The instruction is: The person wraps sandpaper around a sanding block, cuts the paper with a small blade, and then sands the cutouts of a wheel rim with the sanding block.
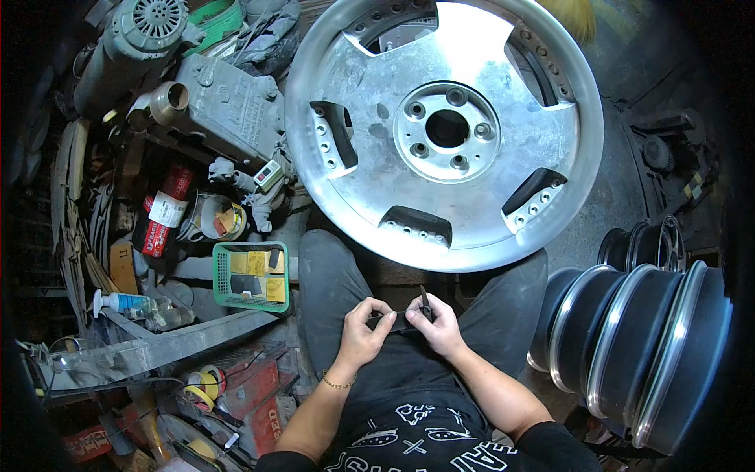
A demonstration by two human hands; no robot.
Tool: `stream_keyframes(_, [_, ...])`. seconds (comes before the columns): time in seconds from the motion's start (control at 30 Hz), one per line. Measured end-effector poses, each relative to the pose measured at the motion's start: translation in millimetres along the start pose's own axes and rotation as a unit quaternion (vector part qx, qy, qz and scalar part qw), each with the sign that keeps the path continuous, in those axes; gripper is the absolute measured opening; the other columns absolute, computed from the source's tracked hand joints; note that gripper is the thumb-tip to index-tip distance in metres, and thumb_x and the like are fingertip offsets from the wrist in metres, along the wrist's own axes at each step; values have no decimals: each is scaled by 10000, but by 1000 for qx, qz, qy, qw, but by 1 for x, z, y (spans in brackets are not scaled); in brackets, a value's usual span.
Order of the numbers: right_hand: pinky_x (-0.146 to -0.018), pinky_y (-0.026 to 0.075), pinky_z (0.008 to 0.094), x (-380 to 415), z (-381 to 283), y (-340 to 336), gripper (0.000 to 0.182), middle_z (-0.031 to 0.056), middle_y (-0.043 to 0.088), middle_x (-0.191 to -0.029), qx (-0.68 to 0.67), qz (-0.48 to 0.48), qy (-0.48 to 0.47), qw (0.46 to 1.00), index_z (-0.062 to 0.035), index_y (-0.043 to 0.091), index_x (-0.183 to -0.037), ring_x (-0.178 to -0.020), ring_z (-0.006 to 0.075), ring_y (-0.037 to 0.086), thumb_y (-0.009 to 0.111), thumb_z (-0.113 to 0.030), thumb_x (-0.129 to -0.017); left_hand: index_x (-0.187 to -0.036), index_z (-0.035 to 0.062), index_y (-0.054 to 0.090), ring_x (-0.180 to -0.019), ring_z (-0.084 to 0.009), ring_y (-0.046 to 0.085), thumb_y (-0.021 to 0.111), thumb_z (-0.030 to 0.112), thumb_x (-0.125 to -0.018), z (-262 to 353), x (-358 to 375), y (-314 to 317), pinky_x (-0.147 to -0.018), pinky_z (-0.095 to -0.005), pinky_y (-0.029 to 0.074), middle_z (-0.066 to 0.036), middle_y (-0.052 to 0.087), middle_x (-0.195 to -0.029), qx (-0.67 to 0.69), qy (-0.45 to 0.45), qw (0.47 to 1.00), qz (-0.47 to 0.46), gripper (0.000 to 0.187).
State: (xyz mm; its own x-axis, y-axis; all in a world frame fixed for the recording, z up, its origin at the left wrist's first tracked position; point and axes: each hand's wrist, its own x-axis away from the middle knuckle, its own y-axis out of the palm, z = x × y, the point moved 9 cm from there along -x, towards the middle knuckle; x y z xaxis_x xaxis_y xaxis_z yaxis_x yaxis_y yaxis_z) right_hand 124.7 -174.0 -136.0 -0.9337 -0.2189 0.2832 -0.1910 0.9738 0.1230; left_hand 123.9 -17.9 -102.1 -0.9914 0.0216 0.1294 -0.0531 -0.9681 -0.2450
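Head cam: L hand (366, 329) n R hand (437, 326) both pinching a small dark strip (400, 322) btwn them, over the lap; R also grips a thin dark pc (425, 300), can't tell what. Big wheel (442, 187) at 12 o'clock, green basket (219, 275) abt 10.

A workshop, shown by the metal wheel (373, 157), stacked rims (629, 338), motor (145, 38).

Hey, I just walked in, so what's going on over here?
A seated person is holding a small dark strip over their lap, pinched between the left hand and right hand; what it is isn't clear. A large metal wheel is in front, with neither hand on it. A green basket of yellow and dark pieces sits off to the left.
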Motion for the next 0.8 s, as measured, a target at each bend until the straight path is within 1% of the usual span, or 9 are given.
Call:
stream_keyframes(0.23, [-676,436,272,0,3,1,122,38,584,-761,29,-9,-2,1000,4,603,-851,-722,117,532,650,-106,-877,-832,12,615,-746,-110,579,695,105,-832,3,1,-1,-709,-266,465,-43,635,-770,-14,-3,1000,-4,122])
stream_keyframes(0.33, [-678,432,267,0,3,0,119,30,581,-766,26,-11,-8,1000,1,603,-851,-731,106,527,643,-106,-882,-841,10,623,-756,-124,591,703,102,-826,2,0,0,-725,-271,468,-50,645,-781,4,-18,1000,-6,122])
stream_keyframes(0.4, [-676,429,264,0,3,2,118,23,578,-765,10,-17,-4,1000,1,602,-853,-729,100,522,641,-106,-884,-850,8,633,-770,-132,603,714,91,-816,8,-1,2,-741,-279,473,-55,656,-795,3,6,1000,-9,121])
stream_keyframes(0.43, [-675,426,260,0,3,3,118,16,574,-765,-6,-24,-1,1000,0,601,-854,-726,94,516,639,-107,-887,-850,8,633,-770,-132,603,714,91,-816,7,-2,2,-741,-279,473,-55,656,-795,3,6,1000,-9,121])
stream_keyframes(0.53, [-670,419,253,1,1,4,118,3,565,-762,1,-33,2,999,-2,600,-857,-721,83,505,639,-109,-890,-853,6,640,-781,-139,611,719,80,-809,5,-1,4,-751,-287,475,-59,662,-798,-4,10,1000,-21,117])
stream_keyframes(0.67, [-663,415,250,1,-4,5,121,1,565,-761,-5,-34,-8,999,-2,601,-860,-716,82,503,645,-111,-887,-831,3,644,-765,-139,615,718,69,-805,4,-1,4,-732,-285,480,-63,664,-785,-1,15,1000,-23,102])
stream_keyframes(0.8, [-664,422,256,0,-1,4,127,10,568,-756,24,-37,-12,999,-5,605,-845,-718,84,509,661,-115,-875,-803,1,645,-738,-149,628,718,56,-793,8,-1,3,-703,-285,485,-73,667,-771,-6,24,999,-27,92])
